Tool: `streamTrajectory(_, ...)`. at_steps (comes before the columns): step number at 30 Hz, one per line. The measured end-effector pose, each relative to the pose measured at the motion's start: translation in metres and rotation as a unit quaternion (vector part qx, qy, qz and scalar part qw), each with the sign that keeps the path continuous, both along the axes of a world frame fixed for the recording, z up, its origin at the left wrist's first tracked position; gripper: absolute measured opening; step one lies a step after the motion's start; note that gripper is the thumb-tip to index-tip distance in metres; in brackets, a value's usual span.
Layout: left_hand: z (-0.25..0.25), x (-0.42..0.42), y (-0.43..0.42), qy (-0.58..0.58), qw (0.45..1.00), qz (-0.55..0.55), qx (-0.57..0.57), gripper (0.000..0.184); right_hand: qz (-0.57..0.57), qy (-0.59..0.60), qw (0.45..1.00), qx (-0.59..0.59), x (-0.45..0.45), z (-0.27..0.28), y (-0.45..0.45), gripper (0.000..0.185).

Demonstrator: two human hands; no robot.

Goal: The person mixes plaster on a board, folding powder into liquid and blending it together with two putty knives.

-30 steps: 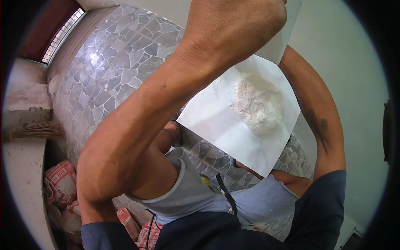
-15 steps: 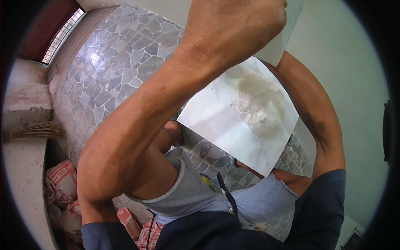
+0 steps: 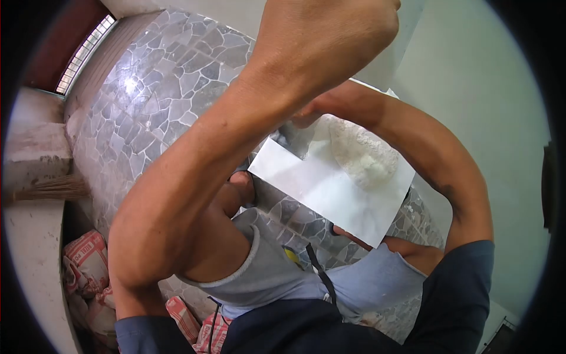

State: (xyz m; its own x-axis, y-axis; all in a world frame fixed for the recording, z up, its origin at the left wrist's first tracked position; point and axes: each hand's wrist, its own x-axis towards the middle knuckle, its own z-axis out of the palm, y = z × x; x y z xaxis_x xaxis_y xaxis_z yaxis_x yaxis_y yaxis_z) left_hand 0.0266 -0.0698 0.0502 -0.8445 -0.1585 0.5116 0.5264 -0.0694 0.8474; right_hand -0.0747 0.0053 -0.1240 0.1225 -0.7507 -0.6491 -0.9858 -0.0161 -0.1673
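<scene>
Powder [image 3: 368, 160] is lying heaped on a white board [image 3: 330, 194], nearer its right edge than its left corner. Looking dry and loose, it is probably behaving as light and soft, likely dusting under quick pushes and suiting a low, flat scoop better than pinching. A flat grey piece [image 3: 302, 138] is covering part of the board near its left corner; it is seeming thin and stiff, best held at the end nearest the right hand [image 3: 312, 111]. That hand is reaching behind the left forearm [image 3: 224, 124], which is hiding its fingers, so I cannot tell whether it is gripping the piece. The left hand [image 3: 345, 29] is running off the top, leaving its grip unclear. The right forearm [image 3: 427, 133] is hiding the board's far side.
</scene>
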Motion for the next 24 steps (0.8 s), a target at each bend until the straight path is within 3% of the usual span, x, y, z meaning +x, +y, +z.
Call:
streamTrajectory(3,0.001,0.005,-0.001,-0.013,0.998,0.002,-0.060,0.027,0.023,0.004,0.998,0.056,0.012,0.014,0.002,0.031)
streamTrajectory(6,0.045,0.009,0.010,-0.193,0.981,0.020,-0.007,0.025,0.034,0.010,0.994,0.099,0.027,0.010,0.005,0.025)
streamTrajectory(8,0.044,0.009,0.009,-0.184,0.982,-0.004,0.036,0.024,0.035,0.027,0.993,0.112,0.036,0.008,0.006,0.019)
streamTrajectory(9,0.015,0.005,0.006,-0.086,0.995,-0.021,0.034,0.025,0.035,0.044,0.992,0.111,0.040,0.010,0.007,0.016)
streamTrajectory(11,-0.001,0.005,-0.001,0.002,0.998,-0.053,0.022,0.027,-0.026,0.049,0.997,0.056,0.052,0.013,0.013,0.011)
streamTrajectory(12,0.001,0.005,-0.004,-0.008,0.998,-0.068,0.013,0.028,-0.088,0.038,0.995,0.003,0.057,0.013,0.023,0.011)
streamTrajectory(15,-0.001,0.003,-0.001,0.008,0.997,-0.071,0.029,0.029,-0.081,0.037,0.988,-0.127,0.062,0.008,0.043,0.011)
streamTrajectory(20,0.003,0.011,0.002,0.012,0.999,-0.036,0.031,0.030,-0.018,0.077,0.996,0.042,0.071,0.014,0.036,0.016)
streamTrajectory(22,0.001,0.007,0.001,0.008,0.999,-0.045,0.017,0.030,0.040,0.104,0.994,-0.014,0.074,0.029,0.042,0.013)
streamTrajectory(24,-0.002,0.004,0.003,0.018,0.999,-0.042,0.018,0.031,0.033,0.119,0.992,0.008,0.073,0.038,0.041,0.012)
